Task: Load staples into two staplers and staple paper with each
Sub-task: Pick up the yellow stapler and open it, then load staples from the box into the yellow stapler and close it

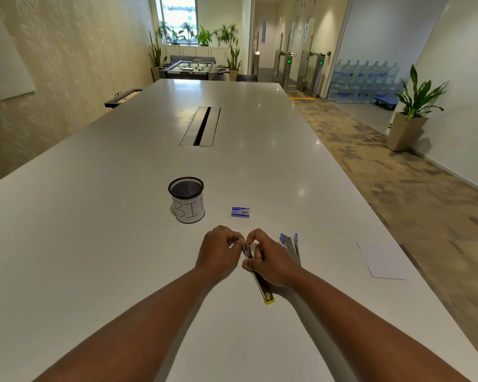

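Observation:
A yellow-tipped metal stapler (261,285) lies unfolded lengthwise on the white table (122,244), its yellow end toward me. My left hand (218,253) grips its far end with curled fingers. My right hand (268,260) pinches the stapler's middle between thumb and fingers. Just right of my hands lies a second stapler with blue tips (291,248), opened up and untouched. A small blue staple box (240,212) sits beyond my hands. A white paper sheet (382,261) lies near the table's right edge.
A black mesh cup (187,199) wrapped in paper marked "BIN" stands left of the staple box. A cable slot (202,126) is set into the table's middle. The floor drops off along the table's right edge.

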A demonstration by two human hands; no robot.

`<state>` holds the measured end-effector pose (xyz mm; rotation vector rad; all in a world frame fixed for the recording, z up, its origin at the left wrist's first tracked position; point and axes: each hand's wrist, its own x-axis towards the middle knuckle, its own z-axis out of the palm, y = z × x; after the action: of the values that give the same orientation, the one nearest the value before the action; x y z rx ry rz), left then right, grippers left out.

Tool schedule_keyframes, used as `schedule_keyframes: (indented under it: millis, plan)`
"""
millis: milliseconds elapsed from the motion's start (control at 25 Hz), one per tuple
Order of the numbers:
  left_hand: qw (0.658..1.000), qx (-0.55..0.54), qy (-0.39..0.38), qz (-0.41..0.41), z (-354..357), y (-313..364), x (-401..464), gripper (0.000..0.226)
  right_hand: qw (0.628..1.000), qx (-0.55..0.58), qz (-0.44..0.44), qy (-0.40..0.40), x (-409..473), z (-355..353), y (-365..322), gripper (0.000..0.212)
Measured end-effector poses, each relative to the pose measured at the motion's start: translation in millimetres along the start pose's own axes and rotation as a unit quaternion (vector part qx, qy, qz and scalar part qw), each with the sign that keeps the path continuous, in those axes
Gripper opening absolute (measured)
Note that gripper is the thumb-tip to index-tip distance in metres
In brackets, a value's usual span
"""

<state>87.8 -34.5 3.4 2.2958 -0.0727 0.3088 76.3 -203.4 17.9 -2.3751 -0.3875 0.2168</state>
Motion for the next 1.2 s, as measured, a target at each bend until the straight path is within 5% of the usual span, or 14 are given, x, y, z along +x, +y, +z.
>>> schedule_keyframes:
  millis: [680,920,1200]
  plan:
    - [0.996,-0.069,0.025,-0.041,-4,-1,3,0.031,0.987,0.097,0.090,0.090,5,-4,-15,0.041]
    - [0.989,-0.114,0.052,-0.078,-3,-2,31,0.032,0.986,0.039,0.105,0.126,26,-7,-15,0.043]
    - [0.998,-0.060,0.009,-0.027,8,-14,70,0.042,0.979,0.018,0.094,0.179,65,0,-12,0.039]
